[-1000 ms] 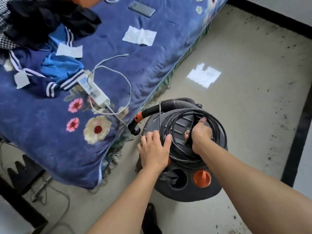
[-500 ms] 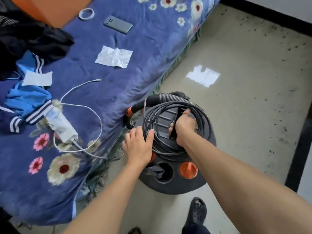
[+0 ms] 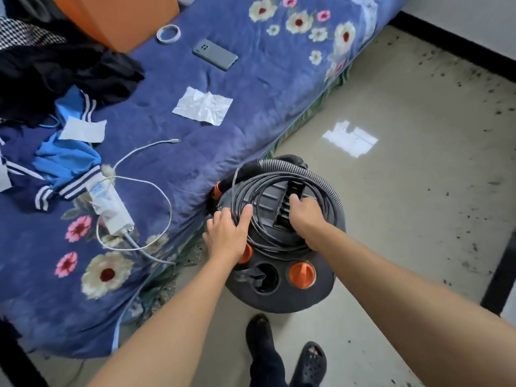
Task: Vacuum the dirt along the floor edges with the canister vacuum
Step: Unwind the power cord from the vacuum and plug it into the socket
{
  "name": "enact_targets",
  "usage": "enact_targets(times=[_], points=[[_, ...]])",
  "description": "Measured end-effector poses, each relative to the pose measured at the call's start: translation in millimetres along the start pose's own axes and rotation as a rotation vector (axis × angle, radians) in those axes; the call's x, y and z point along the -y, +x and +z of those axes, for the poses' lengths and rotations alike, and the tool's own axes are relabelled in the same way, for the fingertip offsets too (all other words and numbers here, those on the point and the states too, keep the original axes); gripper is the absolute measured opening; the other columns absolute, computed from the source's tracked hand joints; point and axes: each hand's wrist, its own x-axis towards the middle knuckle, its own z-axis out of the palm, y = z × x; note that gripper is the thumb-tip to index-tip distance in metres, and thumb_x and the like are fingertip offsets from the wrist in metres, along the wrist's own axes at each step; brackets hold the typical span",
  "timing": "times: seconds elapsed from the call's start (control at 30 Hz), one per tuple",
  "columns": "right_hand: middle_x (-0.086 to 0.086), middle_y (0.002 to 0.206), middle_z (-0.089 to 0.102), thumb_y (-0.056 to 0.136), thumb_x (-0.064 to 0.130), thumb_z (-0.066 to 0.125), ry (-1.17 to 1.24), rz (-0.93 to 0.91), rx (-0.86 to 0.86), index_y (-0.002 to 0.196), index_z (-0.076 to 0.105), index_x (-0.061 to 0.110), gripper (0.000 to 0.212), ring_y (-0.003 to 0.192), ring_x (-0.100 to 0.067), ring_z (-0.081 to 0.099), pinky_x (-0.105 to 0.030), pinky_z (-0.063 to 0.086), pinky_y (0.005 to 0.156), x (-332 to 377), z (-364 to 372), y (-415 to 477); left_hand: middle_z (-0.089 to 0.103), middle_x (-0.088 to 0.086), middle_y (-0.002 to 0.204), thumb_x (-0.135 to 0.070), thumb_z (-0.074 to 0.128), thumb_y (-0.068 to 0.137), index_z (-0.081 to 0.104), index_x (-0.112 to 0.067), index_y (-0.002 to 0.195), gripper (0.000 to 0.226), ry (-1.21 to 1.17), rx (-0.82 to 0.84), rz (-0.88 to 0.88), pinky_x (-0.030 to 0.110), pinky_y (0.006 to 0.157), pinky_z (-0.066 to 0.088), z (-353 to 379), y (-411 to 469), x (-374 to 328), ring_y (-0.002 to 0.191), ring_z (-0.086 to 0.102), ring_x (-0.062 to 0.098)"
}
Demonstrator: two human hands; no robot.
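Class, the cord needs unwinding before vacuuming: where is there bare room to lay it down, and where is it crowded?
Free: floor between vacuum and black skirting; bed right of phone and paper. Crowded: the bed's clothes and white cable; the vacuum top, where the left hand grips the cord, the right hand the handle.

1 vac (image 3: 279, 301) — 1 cord (image 3: 275, 245) — 2 hands (image 3: 226, 237) (image 3: 305, 213)

The canister vacuum (image 3: 279, 300) sits tight against the bed (image 3: 251, 113) on its left: no gap there. Coiled cord (image 3: 259, 188) and hose (image 3: 282, 163) crowd its top, left grip (image 3: 226, 236) holding the cord, right grip (image 3: 304, 216) the handle (image 3: 293, 188). Open floor (image 3: 418, 233) lies right and beyond; 2 shoes (image 3: 311, 361) stand just nearside.
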Motion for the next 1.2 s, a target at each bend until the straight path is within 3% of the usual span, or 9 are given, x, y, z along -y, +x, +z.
enact_targets(times=[0.1,0.17,0.23,0.47,0.63,0.8,0.93,1.07,1.2], points=[[-0.007,0.104,0.06,0.089,0.036,0.042,-0.581,-0.444,0.07,0.1,0.053,0.015,0.026,0.104,-0.031,0.055,-0.04,0.04,0.082,-25.1,-27.7,-47.5,0.049,0.009,0.135,-0.074,0.051,0.079,0.05,-0.011,0.13,0.081,-0.034,0.045,-0.124,0.049,0.106,0.032,-11.8,-3.8,-22.7,0.129,0.038,0.031],[0.0,0.136,0.051,0.072,0.061,0.045,-0.961,-0.533,0.141,0.137,0.046,0.021,0.076,0.135,-0.024,0.039,-0.05,0.029,0.111,-51.0,-35.0,-66.9,0.059,0.009,0.123,-0.059,0.063,0.077,0.06,-0.013,0.116,0.061,-0.067,0.045,-0.155,0.044,0.1,0.037,-16.7,-3.3,-35.9,0.121,0.047,0.031],[0.001,0.136,0.054,0.057,0.071,0.058,-1.093,-0.57,0.125,0.14,0.047,0.019,0.098,0.136,-0.023,0.039,-0.058,0.029,0.111,-74.3,-31.3,-68.4,0.065,0.004,0.087,-0.04,0.069,0.074,0.061,-0.013,0.08,0.029,-0.112,0.04,-0.111,0.037,0.081,0.044,-22.0,-3.4,-45.5,0.093,0.059,0.03],[0.003,0.07,0.062,0.05,0.019,0.074,-1.029,-0.765,-0.236,0.072,0.062,0.017,0.026,0.076,-0.026,0.06,-0.037,0.034,0.082,-61.8,-20.0,-64.1,0.06,0.009,0.064,-0.011,0.068,0.068,0.055,-0.001,0.07,0.017,-0.454,0.123,0.032,0.035,0.058,0.046,-62.8,-9.8,-56.1,0.057,0.05,0.021],[0.005,0.065,0.058,0.066,0.021,0.06,-0.806,-1.047,-0.26,0.068,0.052,0.018,0.009,0.066,-0.022,0.057,-0.031,0.035,0.08,-36.8,-37.3,-101.7,0.065,0.021,0.066,0.018,0.053,0.079,0.049,-0.002,0.082,0.02,-0.821,0.402,-0.025,0.029,0.045,0.054,-119.5,-17.6,-67.4,0.043,0.062,0.023],[0.004,0.11,0.069,0.066,0.023,0.074,-0.745,-1.033,-0.235,0.107,0.07,0.018,0.042,0.108,-0.018,0.06,-0.03,0.046,0.092,-36.3,-60.1,-132.0,0.051,0.009,0.052,0.011,0.055,0.086,0.05,-0.005,0.081,0.018,-0.683,0.393,0.147,0.026,0.04,0.044,-162.2,-25.1,-72.6,0.037,0.044,0.018],[0.002,0.143,0.05,0.085,0.034,0.069,-0.806,-0.631,-0.096,0.136,0.053,0.022,0.055,0.131,-0.022,0.048,-0.033,0.042,0.102,-44.4,-81.5,-137.9,0.051,-0.003,0.054,-0.007,0.063,0.087,0.053,-0.014,0.069,0.021,-0.216,0.328,0.38,0.029,0.05,0.037,-189.3,-24.0,-64.5,0.045,0.044,0.009],[0.001,0.149,0.039,0.093,0.036,0.058,-0.824,-0.338,-0.026,0.151,0.031,0.021,0.065,0.135,-0.021,0.04,-0.031,0.036,0.105,-25.7,-95.4,-123.5,0.058,-0.001,0.07,-0.015,0.063,0.076,0.058,-0.018,0.073,0.007,0.423,0.337,0.544,0.034,0.062,0.042,-208.2,-35.3,-46.6,0.073,0.056,0.023],[-0.001,0.147,0.04,0.09,0.024,0.059,-0.769,-0.503,-0.061,0.151,0.029,0.025,0.067,0.13,-0.025,0.043,-0.035,0.043,0.096,37.0,-80.6,-104.1,0.061,-0.003,0.074,-0.015,0.059,0.074,0.057,-0.029,0.074,0.014,0.489,0.285,0.585,0.036,0.065,0.046,-228.7,-53.1,-45.0,0.077,0.055,0.024]])
